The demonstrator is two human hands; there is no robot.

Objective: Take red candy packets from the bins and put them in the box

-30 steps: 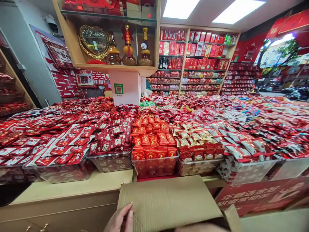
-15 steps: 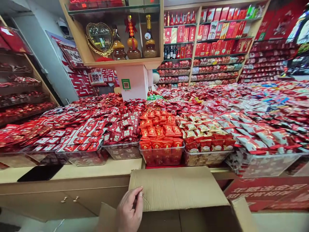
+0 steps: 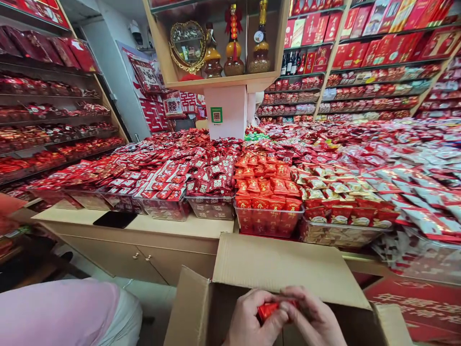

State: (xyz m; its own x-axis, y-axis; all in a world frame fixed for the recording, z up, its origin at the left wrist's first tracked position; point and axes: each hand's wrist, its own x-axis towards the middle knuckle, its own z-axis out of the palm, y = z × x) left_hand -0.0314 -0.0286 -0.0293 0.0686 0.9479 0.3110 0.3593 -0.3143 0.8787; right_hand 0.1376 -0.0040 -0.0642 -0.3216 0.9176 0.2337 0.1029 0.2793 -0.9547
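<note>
Both hands are together above the open cardboard box (image 3: 281, 262). My left hand (image 3: 250, 319) has its fingers wrapped around a small shiny red candy packet (image 3: 265, 311). From the other side my right hand (image 3: 315, 317) grips the packet too, thumbs nearly meeting over it. Fingers hide much of the packet, so I cannot tell if it is one or more. Behind the box's raised flap stands a clear plastic bin (image 3: 268, 223) heaped with orange-red packets printed in gold.
More bins line the counter, with dark red packets (image 3: 212, 180) to the left and cream-and-red packets (image 3: 345, 202) to the right. A black flat tray (image 3: 114, 219) lies on the counter edge. At lower left is a person in a pink top (image 3: 61, 312). A display cabinet (image 3: 223, 81) overhangs the counter.
The view has swung left, bringing a person into sight. My left hand has moved from beside the box flap to over the box; my right hand has appeared, and both now hold the red packet.
</note>
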